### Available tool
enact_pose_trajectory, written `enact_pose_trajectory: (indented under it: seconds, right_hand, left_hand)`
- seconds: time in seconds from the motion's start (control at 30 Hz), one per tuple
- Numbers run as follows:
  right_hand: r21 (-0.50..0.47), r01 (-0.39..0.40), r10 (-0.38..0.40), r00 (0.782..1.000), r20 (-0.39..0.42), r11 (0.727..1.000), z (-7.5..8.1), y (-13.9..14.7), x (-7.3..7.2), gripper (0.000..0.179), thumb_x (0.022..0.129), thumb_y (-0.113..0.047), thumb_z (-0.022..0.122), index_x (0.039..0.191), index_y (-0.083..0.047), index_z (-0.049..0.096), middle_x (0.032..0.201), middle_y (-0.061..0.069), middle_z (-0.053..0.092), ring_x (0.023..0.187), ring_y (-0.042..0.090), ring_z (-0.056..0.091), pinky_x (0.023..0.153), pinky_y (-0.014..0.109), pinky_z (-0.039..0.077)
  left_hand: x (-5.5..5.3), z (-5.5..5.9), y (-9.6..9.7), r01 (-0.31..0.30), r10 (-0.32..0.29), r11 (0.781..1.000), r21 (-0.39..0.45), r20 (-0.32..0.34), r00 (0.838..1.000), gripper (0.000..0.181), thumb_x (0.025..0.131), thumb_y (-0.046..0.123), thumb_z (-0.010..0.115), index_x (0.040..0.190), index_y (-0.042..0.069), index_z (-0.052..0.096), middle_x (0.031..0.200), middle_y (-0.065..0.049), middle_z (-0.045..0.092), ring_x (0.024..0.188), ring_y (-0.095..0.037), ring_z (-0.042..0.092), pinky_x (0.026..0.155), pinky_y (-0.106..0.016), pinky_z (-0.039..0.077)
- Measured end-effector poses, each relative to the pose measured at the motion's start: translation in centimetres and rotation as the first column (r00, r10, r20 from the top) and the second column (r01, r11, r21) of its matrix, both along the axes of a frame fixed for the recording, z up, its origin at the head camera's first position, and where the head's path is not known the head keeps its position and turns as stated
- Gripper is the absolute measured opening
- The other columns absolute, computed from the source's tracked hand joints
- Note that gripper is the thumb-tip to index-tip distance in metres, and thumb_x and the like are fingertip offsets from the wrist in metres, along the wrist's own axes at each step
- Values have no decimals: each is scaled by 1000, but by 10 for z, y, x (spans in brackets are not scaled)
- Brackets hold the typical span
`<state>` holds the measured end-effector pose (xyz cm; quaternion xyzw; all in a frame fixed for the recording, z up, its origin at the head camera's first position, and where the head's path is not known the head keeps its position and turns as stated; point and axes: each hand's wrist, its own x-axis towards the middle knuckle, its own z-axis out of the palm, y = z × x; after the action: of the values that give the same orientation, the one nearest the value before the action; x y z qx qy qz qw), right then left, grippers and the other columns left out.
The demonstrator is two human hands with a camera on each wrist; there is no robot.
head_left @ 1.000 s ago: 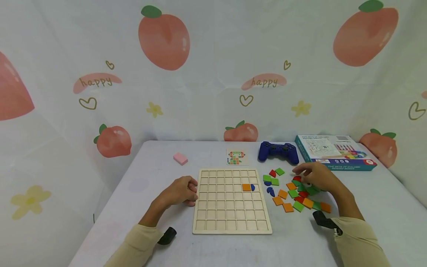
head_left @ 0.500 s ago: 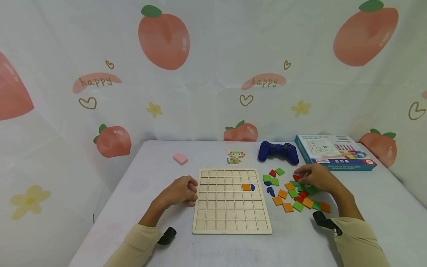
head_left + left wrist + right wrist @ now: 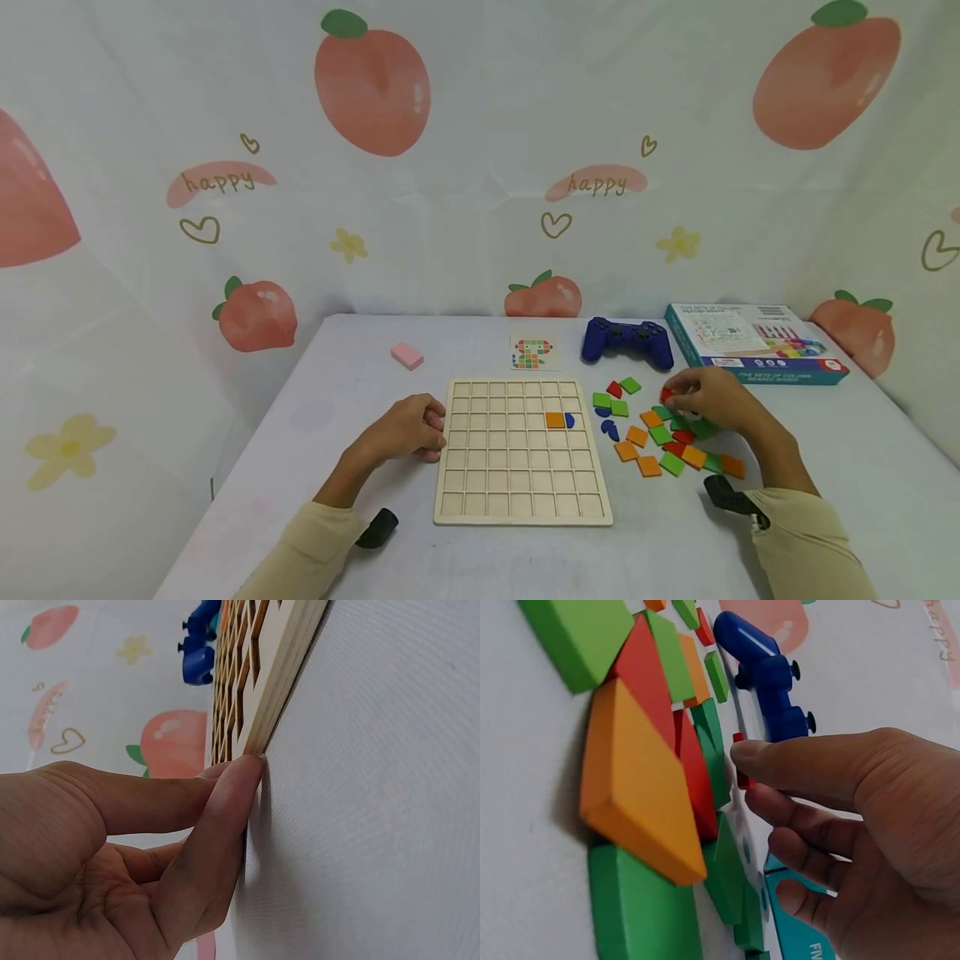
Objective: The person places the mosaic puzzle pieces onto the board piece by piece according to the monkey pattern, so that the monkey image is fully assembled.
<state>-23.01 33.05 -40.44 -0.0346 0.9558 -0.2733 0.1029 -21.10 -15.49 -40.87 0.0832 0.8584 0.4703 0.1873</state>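
Pinching red piece (image 3: pixel 745 778), outside left wrist view

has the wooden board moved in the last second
No: the wooden board keeps the same place relative to the picture card behind it; the left hand touches its edge.

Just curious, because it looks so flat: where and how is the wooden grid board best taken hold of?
Probably by the middle of the board's left and right edges, coming in from both sides. It lies flat on the table, so its slim outer frame seems the easiest part to pinch. Keeping it level should help the orange square and blue half-circle not slide.
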Motion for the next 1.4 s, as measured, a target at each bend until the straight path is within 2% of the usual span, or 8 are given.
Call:
enact_pose_trajectory:
  seconds: [0.17, 0.43, 0.63, 0.73, 0.87, 1.0, 1.17, 1.4]
  right_hand:
    - [-17, -14, 13, 999, -47, 1000, 4, -11, 1, 42, 97, -30, 77, 125, 1, 73, 103, 13, 70, 89, 26, 60, 73, 33, 54]
    - [-52, -70, 63, 991, -114, 996, 8, -39, -2, 35, 96, -26, 78, 121, -2, 75, 100, 9, 69, 86, 23, 59, 70, 31, 53]
    - [-103, -130, 119, 987, -105, 986, 7, -66, -4, 33, 96, -22, 76, 121, -2, 75, 100, 9, 68, 87, 23, 58, 68, 31, 55]
    - [-107, -149, 138, 985, -108, 983, 5, -77, -6, 31, 95, -22, 77, 120, -4, 75, 99, 6, 68, 88, 22, 58, 71, 31, 55]
    - [-111, -198, 183, 974, -134, 974, -1, -88, -11, 27, 96, -22, 77, 117, -5, 76, 95, 3, 67, 87, 21, 57, 74, 31, 54]
    - [-120, -244, 225, 962, -153, 962, -7, -102, -16, 25, 94, -21, 79, 113, -5, 77, 91, 2, 67, 82, 19, 56, 69, 30, 52]
    - [-138, -269, 249, 958, -143, 953, -8, -119, -19, 26, 93, -21, 80, 113, -6, 76, 90, 1, 67, 80, 18, 56, 66, 29, 51]
    - [-159, -291, 265, 950, -167, 943, -8, -138, -21, 27, 92, -24, 83, 111, -6, 77, 90, 1, 68, 80, 17, 58, 69, 30, 50]
  left_hand:
    - [0, 0, 0, -1, 1, 1000, -5, -4, 1000, 42, 88, -5, 73, 127, -9, 59, 103, -13, 62, 73, -16, 67, 70, -31, 64]
    - [0, 0, 0, 2, -2, 1000, 0, -9, 1000, 41, 88, -6, 73, 127, -9, 59, 103, -13, 62, 73, -16, 67, 70, -31, 64]
    - [0, -1, 0, -2, 2, 1000, -5, -13, 1000, 42, 88, -5, 72, 128, -9, 59, 103, -13, 62, 73, -16, 67, 70, -31, 64]
    - [0, -1, 0, -4, 4, 1000, -6, -13, 1000, 43, 87, -6, 72, 128, -9, 59, 104, -13, 62, 73, -16, 67, 70, -31, 65]
    - [1, 0, 1, -9, 9, 1000, -1, -7, 1000, 43, 88, -6, 72, 128, -8, 59, 104, -13, 62, 73, -16, 67, 70, -32, 65]
    - [1, 0, 1, -16, 16, 1000, -9, -6, 1000, 43, 88, -6, 72, 128, -8, 60, 104, -13, 63, 72, -16, 67, 70, -31, 65]
    - [0, 0, 1, -19, 19, 1000, -13, 0, 1000, 42, 88, -6, 72, 129, -8, 60, 104, -13, 63, 72, -16, 67, 70, -31, 64]
    - [0, -1, 1, -21, 21, 1000, -2, 5, 1000, 42, 89, -6, 72, 129, -8, 59, 105, -14, 63, 74, -17, 67, 70, -31, 65]
